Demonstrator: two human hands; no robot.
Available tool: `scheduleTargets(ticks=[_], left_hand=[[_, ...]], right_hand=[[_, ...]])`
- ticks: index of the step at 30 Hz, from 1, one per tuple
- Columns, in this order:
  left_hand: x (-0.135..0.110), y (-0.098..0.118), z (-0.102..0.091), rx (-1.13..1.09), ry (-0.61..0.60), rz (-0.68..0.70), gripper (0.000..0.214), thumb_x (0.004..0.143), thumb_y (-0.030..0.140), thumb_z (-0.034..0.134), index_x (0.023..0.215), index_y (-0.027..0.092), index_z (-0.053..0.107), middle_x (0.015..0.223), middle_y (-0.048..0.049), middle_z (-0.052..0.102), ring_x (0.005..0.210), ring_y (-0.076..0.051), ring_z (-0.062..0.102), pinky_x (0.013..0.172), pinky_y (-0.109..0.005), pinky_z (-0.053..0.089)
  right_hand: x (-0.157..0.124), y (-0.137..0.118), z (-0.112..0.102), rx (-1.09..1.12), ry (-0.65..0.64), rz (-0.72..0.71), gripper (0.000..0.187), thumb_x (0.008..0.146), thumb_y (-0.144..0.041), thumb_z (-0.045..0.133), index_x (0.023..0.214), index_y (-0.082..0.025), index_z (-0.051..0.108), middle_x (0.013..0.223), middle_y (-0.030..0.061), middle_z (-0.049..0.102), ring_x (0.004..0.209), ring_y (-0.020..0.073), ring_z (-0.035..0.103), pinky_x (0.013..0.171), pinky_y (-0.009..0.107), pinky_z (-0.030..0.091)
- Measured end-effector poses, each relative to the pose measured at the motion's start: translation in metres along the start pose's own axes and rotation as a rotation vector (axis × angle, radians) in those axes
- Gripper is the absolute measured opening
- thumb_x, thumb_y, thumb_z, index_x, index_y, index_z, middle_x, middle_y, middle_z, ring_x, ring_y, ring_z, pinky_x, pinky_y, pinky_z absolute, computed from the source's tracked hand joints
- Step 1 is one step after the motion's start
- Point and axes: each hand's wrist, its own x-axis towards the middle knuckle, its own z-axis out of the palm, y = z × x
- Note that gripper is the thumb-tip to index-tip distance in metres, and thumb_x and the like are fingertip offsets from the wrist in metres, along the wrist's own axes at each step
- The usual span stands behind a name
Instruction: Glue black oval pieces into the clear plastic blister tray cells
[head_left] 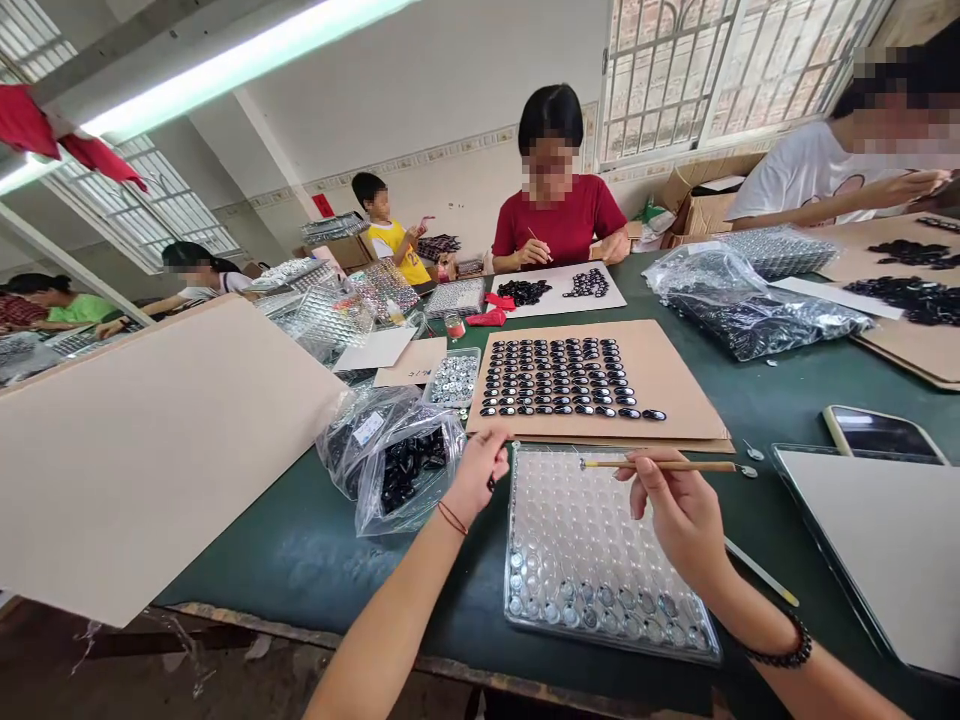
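Observation:
My left hand (480, 468) is pinched closed at the top left corner of a clear plastic blister tray (600, 600); a small dark piece shows at its fingertips. My right hand (675, 510) grips a thin wooden stick (660, 465) that lies level over the tray's top edge, its tip pointing left. Just beyond the tray, a brown cardboard sheet (675, 370) carries rows of black oval beads (559, 378). To my left sits a clear bag of black beads (405, 470).
A big cardboard sheet (135, 460) leans at the left. A phone (881, 435) and a white board (892, 540) lie at the right. Bags of beads (750, 300) sit farther back. A person in red (559, 215) works across the green table (300, 550); others sit around.

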Motion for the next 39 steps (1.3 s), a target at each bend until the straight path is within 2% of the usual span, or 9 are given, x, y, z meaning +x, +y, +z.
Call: scheduleTargets(ticks=[2, 4, 6, 8, 13, 15, 18, 29, 39], left_hand=[[-0.019, -0.004, 0.016, 0.063, -0.096, -0.027, 0.034, 0.058, 0.043, 0.069, 0.064, 0.013, 0.054, 0.052, 0.0053, 0.045, 0.036, -0.002, 0.033, 0.035, -0.016, 0.020], [-0.035, -0.003, 0.027, 0.180, -0.223, -0.025, 0.029, 0.060, 0.039, 0.068, 0.066, 0.013, 0.058, 0.055, 0.0033, 0.050, 0.042, -0.004, 0.042, 0.040, -0.017, 0.029], [-0.047, -0.002, 0.033, 0.313, -0.355, -0.006, 0.026, 0.066, 0.039, 0.064, 0.071, 0.013, 0.061, 0.057, 0.0021, 0.052, 0.048, -0.007, 0.047, 0.047, -0.019, 0.035], [-0.054, -0.001, 0.036, 0.419, -0.422, 0.023, 0.025, 0.070, 0.039, 0.060, 0.073, 0.014, 0.062, 0.057, 0.0012, 0.054, 0.049, -0.008, 0.048, 0.050, -0.020, 0.037], [-0.055, -0.005, 0.035, 0.662, -0.356, 0.165, 0.024, 0.066, 0.035, 0.065, 0.081, 0.016, 0.066, 0.068, -0.0022, 0.062, 0.056, -0.011, 0.050, 0.053, -0.021, 0.039], [-0.054, -0.007, 0.035, 0.715, -0.358, 0.198, 0.027, 0.066, 0.032, 0.065, 0.088, 0.017, 0.066, 0.075, -0.0030, 0.064, 0.059, -0.011, 0.051, 0.055, -0.022, 0.040], [-0.053, -0.008, 0.035, 0.741, -0.374, 0.217, 0.028, 0.070, 0.031, 0.062, 0.095, 0.019, 0.066, 0.074, -0.0030, 0.065, 0.061, -0.012, 0.053, 0.056, -0.022, 0.041], [-0.051, -0.010, 0.034, 0.753, -0.346, 0.222, 0.029, 0.070, 0.035, 0.062, 0.095, 0.020, 0.067, 0.082, -0.0047, 0.068, 0.065, -0.015, 0.057, 0.057, -0.024, 0.044], [-0.053, -0.010, 0.034, 0.732, -0.371, 0.228, 0.028, 0.070, 0.032, 0.062, 0.094, 0.020, 0.066, 0.084, -0.0043, 0.068, 0.074, -0.017, 0.059, 0.064, -0.026, 0.046]], right_hand=[[-0.002, -0.001, 0.000, -0.008, -0.016, -0.023, 0.015, 0.087, -0.029, 0.044, 0.088, -0.017, 0.052, 0.068, 0.0018, 0.058, 0.039, 0.0073, 0.046, 0.039, 0.022, 0.040], [-0.006, -0.001, 0.000, -0.029, -0.043, -0.044, 0.014, 0.087, -0.028, 0.044, 0.088, -0.017, 0.052, 0.068, 0.0019, 0.058, 0.040, 0.0074, 0.047, 0.041, 0.022, 0.040], [-0.010, 0.000, 0.000, -0.058, -0.075, -0.073, 0.014, 0.088, -0.026, 0.042, 0.089, -0.017, 0.053, 0.069, 0.0023, 0.058, 0.042, 0.0080, 0.048, 0.043, 0.023, 0.041], [-0.014, 0.001, -0.001, -0.090, -0.109, -0.129, 0.015, 0.088, -0.024, 0.040, 0.090, -0.017, 0.053, 0.070, 0.0030, 0.058, 0.045, 0.0090, 0.048, 0.045, 0.024, 0.042], [-0.014, 0.001, 0.001, -0.267, -0.231, -0.338, 0.018, 0.089, -0.022, 0.035, 0.088, -0.018, 0.052, 0.069, 0.0038, 0.058, 0.058, 0.0125, 0.054, 0.053, 0.024, 0.043], [-0.012, 0.002, 0.002, -0.371, -0.293, -0.390, 0.017, 0.089, -0.021, 0.035, 0.088, -0.018, 0.051, 0.071, 0.0039, 0.060, 0.061, 0.0129, 0.055, 0.055, 0.025, 0.043], [-0.009, 0.005, 0.002, -0.458, -0.342, -0.445, 0.014, 0.088, -0.019, 0.036, 0.088, -0.018, 0.050, 0.074, 0.0036, 0.061, 0.062, 0.0126, 0.054, 0.057, 0.025, 0.041], [-0.010, 0.003, 0.003, -0.548, -0.375, -0.509, 0.017, 0.090, -0.020, 0.031, 0.086, -0.017, 0.048, 0.069, 0.0035, 0.058, 0.052, 0.0115, 0.046, 0.052, 0.025, 0.036], [-0.012, 0.007, 0.004, -0.547, -0.390, -0.500, 0.014, 0.089, -0.019, 0.033, 0.087, -0.017, 0.047, 0.070, 0.0035, 0.058, 0.054, 0.0119, 0.049, 0.054, 0.025, 0.037]])
